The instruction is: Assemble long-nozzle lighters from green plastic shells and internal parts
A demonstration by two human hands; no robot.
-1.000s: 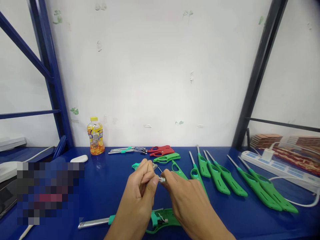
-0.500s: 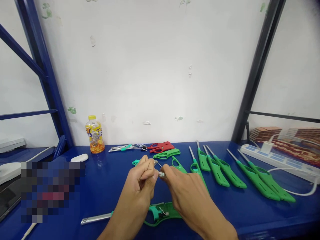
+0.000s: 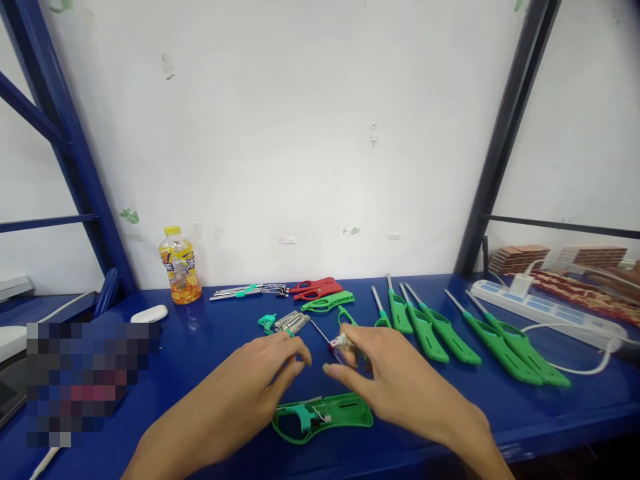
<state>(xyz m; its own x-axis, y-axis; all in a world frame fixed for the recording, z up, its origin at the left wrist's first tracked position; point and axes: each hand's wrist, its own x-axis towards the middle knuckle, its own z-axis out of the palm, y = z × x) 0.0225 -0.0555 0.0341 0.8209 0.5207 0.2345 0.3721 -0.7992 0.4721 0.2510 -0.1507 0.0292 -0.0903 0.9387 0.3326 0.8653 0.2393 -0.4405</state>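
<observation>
My left hand (image 3: 273, 367) is over the middle of the blue table, fingers curved and apart, holding nothing. My right hand (image 3: 373, 360) has its index finger and thumb spread, while a small whitish part (image 3: 340, 341) sits under its curled fingers. Beside that part is a screwdriver (image 3: 325, 335), its thin shaft pointing up and left and its handle partly hidden. Below both hands lies an opened green lighter shell (image 3: 347, 410) with a teal trigger (image 3: 301, 419) and wires inside. Small metallic cylinders (image 3: 293, 321) and a teal piece (image 3: 267, 323) lie beyond my left hand.
Several green lighters (image 3: 427, 333) lie on the right, before a white power strip (image 3: 547, 313). Red shells (image 3: 320, 289), a green shell (image 3: 327, 302) and metal tubes (image 3: 240, 291) lie at the back. A drink bottle (image 3: 180, 267) stands at the back left.
My hands have moved apart, and my left hand has opened and let go. The metallic cylinders and more of the green shell now show. The view has shifted slightly.
</observation>
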